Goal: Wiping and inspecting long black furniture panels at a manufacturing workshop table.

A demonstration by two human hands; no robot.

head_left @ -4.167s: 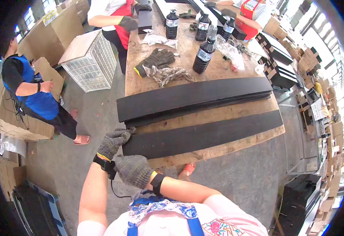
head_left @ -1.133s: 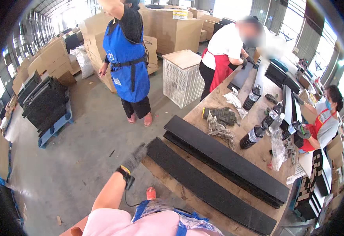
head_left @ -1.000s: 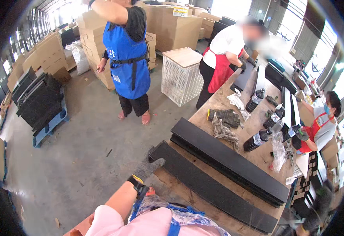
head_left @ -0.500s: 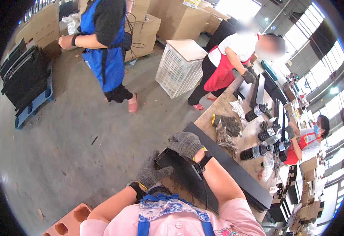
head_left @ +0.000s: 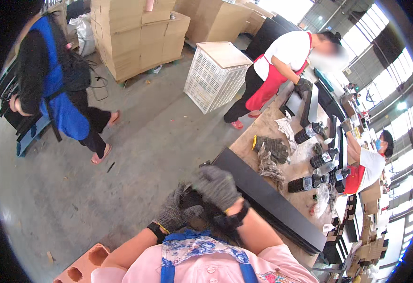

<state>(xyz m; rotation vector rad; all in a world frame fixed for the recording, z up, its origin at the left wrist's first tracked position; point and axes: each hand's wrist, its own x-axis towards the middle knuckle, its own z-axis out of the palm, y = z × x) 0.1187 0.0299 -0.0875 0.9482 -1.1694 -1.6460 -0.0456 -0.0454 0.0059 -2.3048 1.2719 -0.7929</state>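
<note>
Both my hands wear grey knit gloves. At the near end of the worktable, my left hand (head_left: 177,210) is closed on the edge of a dark panel (head_left: 206,207), its thumb and fingers on either side. My right hand (head_left: 216,187) is over the panel, blurred by motion. Its fingers look bent, but what they hold, if anything, cannot be made out. My right hand and wrist cover much of the panel. Just to the right, a long black board (head_left: 272,200) lies along the table.
On the worktable (head_left: 246,141) are bottles of dark liquid (head_left: 303,184), spare gloves (head_left: 275,148) and a crumpled rag (head_left: 270,167). Two co-workers in red aprons stand along it. Another person in blue (head_left: 60,94) is at left. A white crate (head_left: 216,78) stands beyond.
My right hand has moved slightly down and left, now blurred; the panel has turned or shifted under it. The person in blue has walked left. The far-right co-worker has raised a hand.
</note>
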